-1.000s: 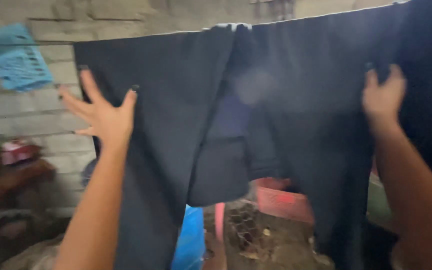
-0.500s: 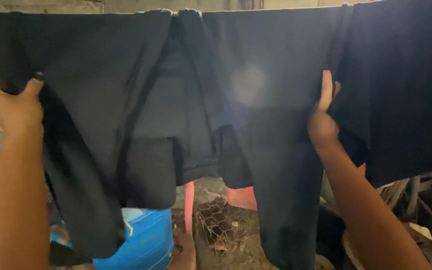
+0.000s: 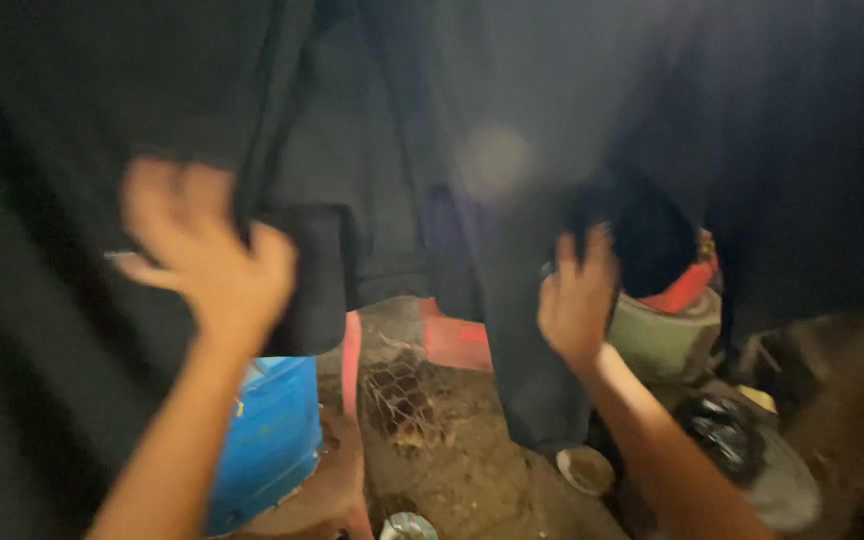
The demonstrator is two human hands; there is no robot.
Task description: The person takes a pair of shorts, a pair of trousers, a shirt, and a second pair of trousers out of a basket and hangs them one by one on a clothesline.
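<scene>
Hands on hanging dark trousers

Trousers (image 3: pixel 512 150) of dark cloth hang with their long axis upright, legs pointing down at the ground, and fill the upper part of the view. The left hand (image 3: pixel 207 255) is blurred; its fingers look spread and its palm lies against the cloth of the leg nearest it, with a fold of cloth just beyond the fingertips. Whether it pinches any cloth I cannot tell. The right hand (image 3: pixel 577 295) has its fingers curled against the edge of the other leg, which runs down past the wrist; a firm pinch cannot be made out. Below the left forearm stands a blue barrel (image 3: pixel 272 440). Between the two hands, lower down, lies wire mesh (image 3: pixel 402 395) on bare dirt. Just beyond the right hand sits a greenish pot (image 3: pixel 667 340) with a red thing (image 3: pixel 687 285) on top.
</scene>
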